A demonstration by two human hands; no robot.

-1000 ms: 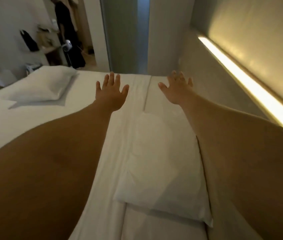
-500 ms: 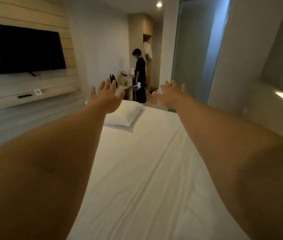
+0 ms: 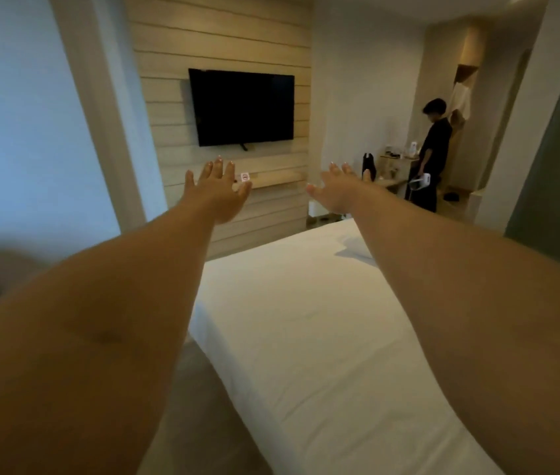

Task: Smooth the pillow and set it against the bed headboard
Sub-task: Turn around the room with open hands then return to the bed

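Hands both stretched out in the air, holding nothing: left hand (image 3: 216, 190) flat with fingers spread, right hand (image 3: 338, 192) likewise splayed, palms down, over the near side of the bed (image 3: 306, 330). Pillow (image 3: 357, 246) lies far right on the sheet, mostly hidden behind the right forearm, well apart from both hands. Headboard not in view. Reach probably aims toward it. Wall TV (image 3: 242, 108) ahead; another person (image 3: 431, 159) stands far right.

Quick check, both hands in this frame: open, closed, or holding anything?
Left hand: open, fingers spread, holding nothing, raised in the air.
Right hand: open, fingers extended, holding nothing, raised above the white-sheeted bed.
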